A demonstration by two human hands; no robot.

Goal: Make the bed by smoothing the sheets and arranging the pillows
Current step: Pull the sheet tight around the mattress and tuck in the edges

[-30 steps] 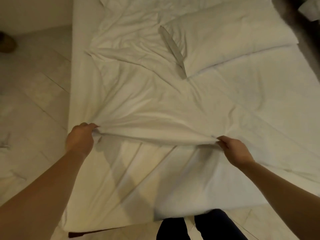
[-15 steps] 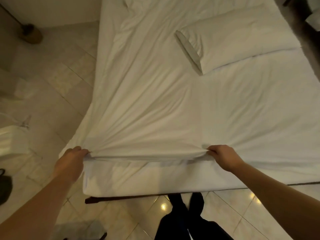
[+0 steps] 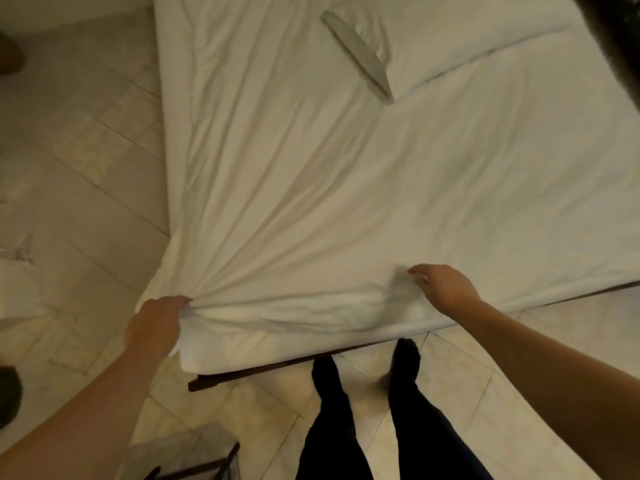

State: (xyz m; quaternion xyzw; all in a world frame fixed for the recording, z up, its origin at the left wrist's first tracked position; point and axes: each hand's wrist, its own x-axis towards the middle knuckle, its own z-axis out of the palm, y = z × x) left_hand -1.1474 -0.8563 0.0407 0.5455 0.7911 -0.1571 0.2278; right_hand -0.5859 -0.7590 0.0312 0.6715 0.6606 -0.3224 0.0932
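The left grip [image 3: 155,323] is closed tight on a bunched fold of the sheet [image 3: 311,202] at the near corner of the bed [image 3: 242,355], with creases fanning away from it. The right grip [image 3: 446,289] sits at the same near edge, its fingers blurred, so its hold cannot be told. 1 pillow [image 3: 450,39] lies well beyond the right grip, and the tiled floor [image 3: 86,150] lies outboard of the left grip.

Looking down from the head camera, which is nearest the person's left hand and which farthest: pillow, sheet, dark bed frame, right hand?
1. Sheet: gripped by the left hand at the bed's near corner.
2. Dark bed frame: just below that hand.
3. Right hand: rightward along the foot edge.
4. Pillow: far up the bed, on the right.
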